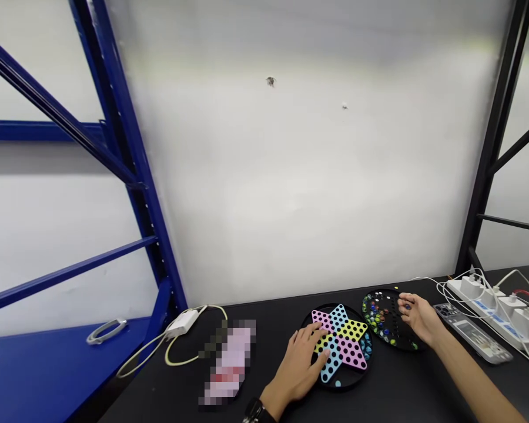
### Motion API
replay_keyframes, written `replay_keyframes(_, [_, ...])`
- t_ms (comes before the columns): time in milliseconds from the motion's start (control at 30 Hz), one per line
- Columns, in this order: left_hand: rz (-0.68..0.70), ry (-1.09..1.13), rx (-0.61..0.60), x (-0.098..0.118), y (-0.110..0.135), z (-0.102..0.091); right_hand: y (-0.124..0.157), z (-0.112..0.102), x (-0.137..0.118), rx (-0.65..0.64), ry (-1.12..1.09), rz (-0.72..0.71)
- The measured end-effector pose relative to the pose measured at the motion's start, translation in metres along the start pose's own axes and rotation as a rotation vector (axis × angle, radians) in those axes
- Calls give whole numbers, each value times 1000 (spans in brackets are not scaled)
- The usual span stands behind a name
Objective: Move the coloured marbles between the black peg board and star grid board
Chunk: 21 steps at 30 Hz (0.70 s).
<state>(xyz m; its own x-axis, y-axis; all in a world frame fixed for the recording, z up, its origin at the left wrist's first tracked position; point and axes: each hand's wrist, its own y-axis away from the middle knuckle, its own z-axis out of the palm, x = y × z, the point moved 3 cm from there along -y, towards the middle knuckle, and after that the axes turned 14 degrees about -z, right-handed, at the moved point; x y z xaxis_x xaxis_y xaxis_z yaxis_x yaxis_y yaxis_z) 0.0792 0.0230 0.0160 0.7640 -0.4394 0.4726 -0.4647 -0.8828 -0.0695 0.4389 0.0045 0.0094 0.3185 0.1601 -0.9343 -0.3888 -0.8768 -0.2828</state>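
Observation:
My left hand (296, 363) lies with fingers spread on the left part of a star-shaped Chinese checkers board (351, 351) in pink, blue and yellow, full of round holes. The board sits in a round black tray (341, 388), where blue marbles (367, 346) show at the right edge. Over a second round black tray (390, 346), my right hand (419, 317) has its fingers bent around a small dark blue marble (407, 306). Loose coloured marbles (376, 318) fill this tray's left side.
A power strip (496, 314) with white plugs and cables stands at right, beside a clear-cased phone-like object (472, 333). On the left are a pixelated pinkish object (231, 364), a white adapter (183, 323) with cable, and a blue rack frame (136, 176). Behind rises a white wall (300, 176).

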Motion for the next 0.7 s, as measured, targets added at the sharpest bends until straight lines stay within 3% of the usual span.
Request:
replay_keyframes(133, [-13,-5,-14,2,0,-1,8,22,1,-93,121,-34])
replay_keyframes(300, [-27,-7,-14,1,1,0,25,52,1,-357,763,-211])
replay_keyframes(400, [-21,-5,-18,-2,1,2,31,56,1,-456,948,-277])
replay_keyframes(600, [1,2,0,-4,0,4,29,47,3,-589,887,-334])
replay_keyframes(700, [-2,1,8,-4,-1,3,24,41,2,-490,502,-278])
